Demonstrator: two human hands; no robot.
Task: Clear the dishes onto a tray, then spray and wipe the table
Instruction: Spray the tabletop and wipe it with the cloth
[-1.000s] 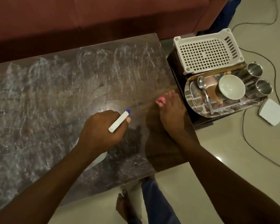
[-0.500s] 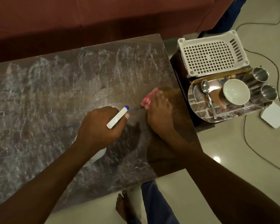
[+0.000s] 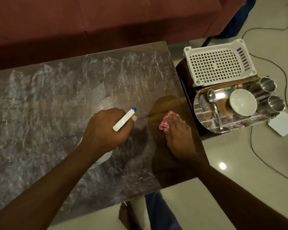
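The dark table point(image 3: 48, 105) is covered in whitish streaks, with a wiped dark patch near its right end. My left hand point(image 3: 106, 131) grips a white spray bottle point(image 3: 124, 120) with a blue nozzle tip pointing right. My right hand point(image 3: 179, 131) presses a pink-red cloth point(image 3: 165, 123) flat on the wiped patch, fingers lying over it. On a low stand to the right, a steel tray point(image 3: 204, 120) holds a spoon point(image 3: 214, 107), a white bowl point(image 3: 243, 102) and two steel cups point(image 3: 268, 84).
A white plastic basket point(image 3: 218, 63) stands behind the tray. A red sofa point(image 3: 106, 17) runs along the table's far side. A white adapter point(image 3: 281, 126) and cables lie on the floor at right. My leg point(image 3: 160, 211) and bare foot are at the table's near edge.
My right hand slid the cloth left toward the spray bottle, then back right and nearer to me. The left hand with the bottle stayed almost still.
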